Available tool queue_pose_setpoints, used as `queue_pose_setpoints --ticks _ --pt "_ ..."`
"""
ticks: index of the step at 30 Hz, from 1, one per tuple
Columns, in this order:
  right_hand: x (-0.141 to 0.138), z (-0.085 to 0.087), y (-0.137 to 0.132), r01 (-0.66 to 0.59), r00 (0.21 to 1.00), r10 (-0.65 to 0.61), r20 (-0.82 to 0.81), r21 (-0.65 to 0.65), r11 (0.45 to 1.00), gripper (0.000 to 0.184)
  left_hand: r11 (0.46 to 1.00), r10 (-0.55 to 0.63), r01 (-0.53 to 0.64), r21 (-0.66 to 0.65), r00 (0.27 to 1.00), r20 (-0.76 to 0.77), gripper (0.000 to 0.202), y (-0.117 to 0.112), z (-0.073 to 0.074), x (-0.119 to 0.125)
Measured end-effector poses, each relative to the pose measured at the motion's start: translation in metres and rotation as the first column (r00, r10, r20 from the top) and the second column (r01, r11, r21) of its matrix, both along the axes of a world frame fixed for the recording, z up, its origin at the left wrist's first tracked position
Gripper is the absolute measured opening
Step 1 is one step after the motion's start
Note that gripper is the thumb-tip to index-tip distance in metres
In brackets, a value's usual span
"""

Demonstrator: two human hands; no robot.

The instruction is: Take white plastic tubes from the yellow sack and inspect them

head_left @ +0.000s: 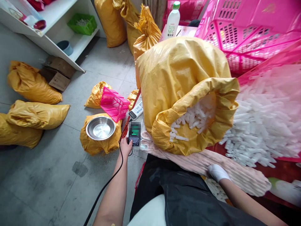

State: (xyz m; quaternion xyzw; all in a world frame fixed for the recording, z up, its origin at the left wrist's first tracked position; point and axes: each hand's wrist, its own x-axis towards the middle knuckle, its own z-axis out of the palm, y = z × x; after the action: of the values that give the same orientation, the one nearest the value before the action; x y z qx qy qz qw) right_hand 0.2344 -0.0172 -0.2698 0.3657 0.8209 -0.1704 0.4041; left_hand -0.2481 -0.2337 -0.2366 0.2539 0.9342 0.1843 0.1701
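Note:
My bare left hand (126, 146) is closed at the lower left edge of a smartphone (134, 134), its thumb over the lit keyboard; some fingers are hidden. Beside the phone is a white handheld device (136, 110) with a dark cable. In a white glove, my right hand (219, 173) lies on a pale pink towel (185, 161) near my lap; its separate fingers do not show. In front of me a large yellow woven sack (178, 67) lies tilted with its mouth towards me, and short white plastic tubes (195, 117) are inside.
More white tubes (270, 125) are piled at right, below pink crates (237, 40). A metal bowl (100, 128) sits on a yellow sack, near a pink basket (114, 103). A bottle (173, 22) stands behind. Sacks (39, 114) and a shelf (82, 47) are at left.

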Motion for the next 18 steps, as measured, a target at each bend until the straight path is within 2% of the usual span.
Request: queue_pose_setpoints --ticks 4,9,18 --pt "-0.003 0.004 0.001 -0.037 0.998 0.04 0.057 -0.054 0.998 0.022 0.999 0.047 -0.048 -0.012 0.998 -0.03 0.024 0.005 0.0 0.001" --pt "-0.011 0.017 0.001 -0.081 0.994 0.087 0.068 -0.09 0.993 0.028 0.999 0.045 -0.046 -0.017 0.998 -0.031 0.024 0.007 0.002 0.0" --pt "-0.016 0.021 0.002 -0.039 0.995 0.047 0.086 -0.095 0.995 0.026 0.999 0.042 -0.043 -0.018 0.999 -0.028 0.016 0.01 0.001 -0.006"
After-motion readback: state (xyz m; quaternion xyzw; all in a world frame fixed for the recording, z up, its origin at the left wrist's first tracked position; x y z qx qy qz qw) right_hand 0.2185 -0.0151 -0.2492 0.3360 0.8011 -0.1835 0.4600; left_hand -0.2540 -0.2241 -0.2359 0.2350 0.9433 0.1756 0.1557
